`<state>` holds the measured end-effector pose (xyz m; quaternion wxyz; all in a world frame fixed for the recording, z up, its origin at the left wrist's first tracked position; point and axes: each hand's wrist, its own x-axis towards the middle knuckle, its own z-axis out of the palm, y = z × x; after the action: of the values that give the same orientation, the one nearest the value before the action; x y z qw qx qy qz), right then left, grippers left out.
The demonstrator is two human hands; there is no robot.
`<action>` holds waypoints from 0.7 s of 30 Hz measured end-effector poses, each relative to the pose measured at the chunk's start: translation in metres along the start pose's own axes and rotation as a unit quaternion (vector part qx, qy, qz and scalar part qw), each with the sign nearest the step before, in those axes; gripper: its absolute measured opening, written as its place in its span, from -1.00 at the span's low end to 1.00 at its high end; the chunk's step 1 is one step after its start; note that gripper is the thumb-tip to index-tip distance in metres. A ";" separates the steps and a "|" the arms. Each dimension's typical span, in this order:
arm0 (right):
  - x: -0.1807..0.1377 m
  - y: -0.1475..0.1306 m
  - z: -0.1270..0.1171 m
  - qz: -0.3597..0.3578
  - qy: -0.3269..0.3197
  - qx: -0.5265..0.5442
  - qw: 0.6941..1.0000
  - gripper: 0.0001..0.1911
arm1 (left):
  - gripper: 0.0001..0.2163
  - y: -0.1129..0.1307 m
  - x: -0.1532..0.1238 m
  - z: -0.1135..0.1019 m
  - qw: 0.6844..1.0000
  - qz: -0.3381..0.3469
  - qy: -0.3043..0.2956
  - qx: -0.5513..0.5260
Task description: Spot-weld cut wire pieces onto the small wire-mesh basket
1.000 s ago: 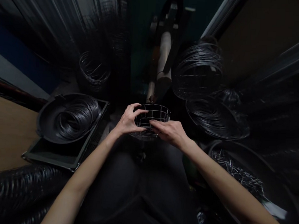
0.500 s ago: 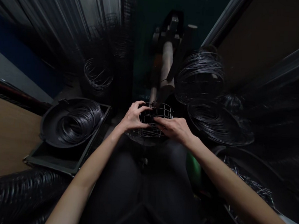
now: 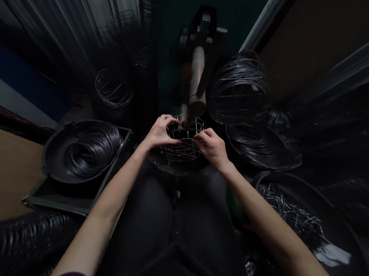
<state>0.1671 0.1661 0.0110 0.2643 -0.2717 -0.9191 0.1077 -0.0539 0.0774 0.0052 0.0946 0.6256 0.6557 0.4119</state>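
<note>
A round wire basket (image 3: 183, 151) of thin metal rods and rings sits in front of me, just above my lap. My left hand (image 3: 160, 132) grips its left side, fingers over the upper ring and thumb along a lower ring. On the right side my right hand (image 3: 213, 147) is closed, with thumb and fingertips pinched at a ring; whether a separate small wire is in the pinch cannot be seen. The lower thin arm (image 3: 183, 111) of a machine reaches down to the basket's far side, below a thick pale cylinder (image 3: 197, 72).
At left, a dark pan (image 3: 53, 159) with coiled wire rings (image 3: 93, 149) rests on a crate (image 3: 58, 205). To the right are stacked wire rings (image 3: 237, 91), a pan of rings (image 3: 259, 146) and a bin (image 3: 338, 230) of short cut rods (image 3: 292, 215).
My right hand has drawn its stretched fingers into a pinch at the basket's right side. My left hand keeps its grip. The whole view has shifted slightly.
</note>
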 end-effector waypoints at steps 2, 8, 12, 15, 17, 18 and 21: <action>0.005 0.003 0.002 0.008 0.010 0.024 1.000 -0.78 | -0.40 -0.003 0.004 0.000 1.000 0.013 -0.004 0.002; 0.028 0.009 0.007 0.057 0.028 0.071 0.995 -0.86 | -0.42 -0.014 0.024 -0.004 1.000 0.004 -0.001 0.006; 0.043 0.009 0.007 0.109 0.041 0.070 0.991 -0.86 | -0.37 -0.020 0.039 -0.006 1.000 -0.016 -0.009 -0.019; 0.024 0.006 -0.012 0.129 0.070 0.087 0.985 -0.77 | -0.19 -0.034 0.029 -0.004 0.998 -0.018 -0.004 -0.067; -0.005 0.003 -0.031 0.142 0.065 0.122 0.980 -0.65 | 0.01 -0.051 0.012 0.001 0.993 -0.028 0.006 -0.114; -0.023 0.001 -0.040 0.153 0.050 0.138 0.977 -0.60 | 0.10 -0.060 0.001 0.006 0.989 -0.042 0.006 -0.142; -0.082 0.003 -0.053 0.218 -0.032 0.165 0.961 -0.54 | 0.23 -0.084 -0.029 0.021 0.966 -0.107 -0.002 -0.234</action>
<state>0.2557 0.1255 0.0190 0.2463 -0.4149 -0.8149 0.3212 -0.0968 0.0709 -0.0750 0.2832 0.5132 0.6041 0.5399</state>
